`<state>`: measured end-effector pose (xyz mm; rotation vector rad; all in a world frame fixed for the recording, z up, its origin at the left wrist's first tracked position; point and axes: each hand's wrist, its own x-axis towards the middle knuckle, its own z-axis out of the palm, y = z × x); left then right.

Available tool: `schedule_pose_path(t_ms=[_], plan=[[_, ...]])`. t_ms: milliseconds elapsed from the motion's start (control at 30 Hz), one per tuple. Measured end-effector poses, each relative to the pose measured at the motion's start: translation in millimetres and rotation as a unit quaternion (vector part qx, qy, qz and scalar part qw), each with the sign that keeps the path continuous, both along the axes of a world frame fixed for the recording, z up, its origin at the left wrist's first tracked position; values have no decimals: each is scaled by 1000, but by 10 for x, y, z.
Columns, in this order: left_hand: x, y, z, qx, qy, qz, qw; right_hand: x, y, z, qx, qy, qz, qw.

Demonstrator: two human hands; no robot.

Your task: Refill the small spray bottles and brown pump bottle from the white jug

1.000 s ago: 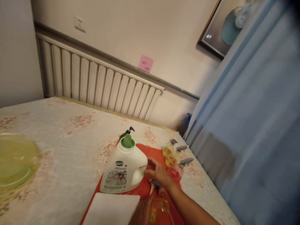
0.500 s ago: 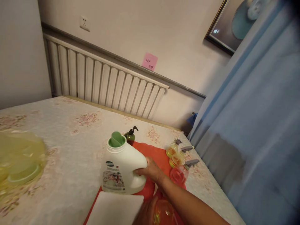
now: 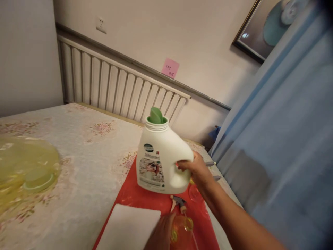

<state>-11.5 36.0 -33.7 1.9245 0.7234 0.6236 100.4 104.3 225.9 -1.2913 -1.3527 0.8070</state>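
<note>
My right hand [image 3: 196, 170] is closed round the handle of a white detergent jug [image 3: 169, 149], which is held up above a red mat [image 3: 130, 191]. The jug has no cap on, and a green spout [image 3: 156, 116] shows in its mouth. Low in the picture, my left hand [image 3: 161, 231] is wrapped against the side of a clear spray bottle [image 3: 180, 231] whose top is open. A loose grey spray head [image 3: 179, 201] with a thin tube lies beside that bottle. A white block or pad [image 3: 130, 225] rests left of my left hand.
Other spray bottles, one with a pink base [image 3: 194, 193], stand behind my right arm, mostly hidden. A yellowish clear plastic container [image 3: 28, 156] sits at the left on the flowered tablecloth [image 3: 85, 166]. A blue curtain [image 3: 281, 139] hangs at the right, a radiator [image 3: 111, 80] behind.
My right hand has raised the jug and moved it to the right, so it now covers the green pump bottle and most of the spray bottles. The loose spray head has come into view.
</note>
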Motion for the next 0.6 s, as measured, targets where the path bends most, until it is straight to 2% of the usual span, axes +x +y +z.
schedule_pose_path(t_ms=[133,267,400,600], plan=[[-36,-41,146,-14,55,7,998,343,-335,367,12,-54,-66,996],[-50,-52,231,-14,41,10,999,704,-729,561,-9,-106,-126,986],[-59,-72,250,-11,22,23,999,996,-1143,596,-57,-146,-170,973],[-59,-90,238,-1,-12,35,999,1298,-1690,486,-136,-164,-205,955]])
